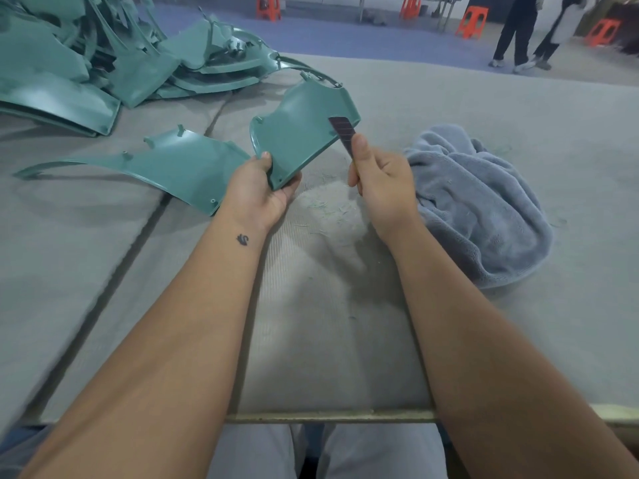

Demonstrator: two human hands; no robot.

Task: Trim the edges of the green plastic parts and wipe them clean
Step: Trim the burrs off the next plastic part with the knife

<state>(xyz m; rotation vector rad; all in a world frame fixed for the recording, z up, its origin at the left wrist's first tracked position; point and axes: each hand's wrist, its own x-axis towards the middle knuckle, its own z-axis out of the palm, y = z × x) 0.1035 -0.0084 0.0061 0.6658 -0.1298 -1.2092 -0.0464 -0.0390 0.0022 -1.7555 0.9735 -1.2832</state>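
Observation:
My left hand [261, 193] grips the near corner of a curved green plastic part [297, 129], held tilted above the table. My right hand [378, 181] pinches a dark snap-off blade [342, 134], thumb on top, with the blade's tip lying against the part's right edge. A second green part [173, 164], long and tapering to the left, lies flat on the table just left of my left hand. A crumpled grey-blue towel [480, 202] sits on the table right beside my right hand.
A heap of several more green plastic parts [86, 57] fills the far left of the grey padded table [518, 126]. Fine green shavings [328, 205] lie below my hands. Orange stools [472, 20] and people's legs [515, 32] stand on the floor beyond.

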